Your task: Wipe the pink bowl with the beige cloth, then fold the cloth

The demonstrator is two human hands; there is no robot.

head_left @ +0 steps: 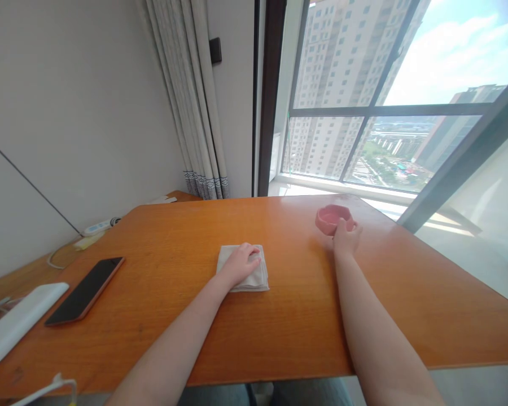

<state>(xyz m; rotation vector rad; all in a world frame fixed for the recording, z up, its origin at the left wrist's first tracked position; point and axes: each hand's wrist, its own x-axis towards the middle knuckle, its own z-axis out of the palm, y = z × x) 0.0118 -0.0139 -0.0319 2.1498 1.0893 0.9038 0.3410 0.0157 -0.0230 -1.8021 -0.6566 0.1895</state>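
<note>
A folded pale grey cloth [259, 277] lies near the middle of the wooden table. My left hand [241, 264] rests on top of it, palm down, with the fingers loosely bent and the thumb apart; I see no grip on the cloth. Toward the far right of the table, my right hand [346, 238] is closed on the near rim of a small pink bowl [331, 219] with angular sides. The bowl's inside faces up and looks bare. Whether its base touches the table I cannot tell.
On the left of the wooden table [173, 332] lie a dark phone [87, 290] and a long white device [23, 324]. A white cable [46, 389] hangs at the near left edge. A power strip [97, 226] sits by the wall. Large windows [364, 110] stand beyond.
</note>
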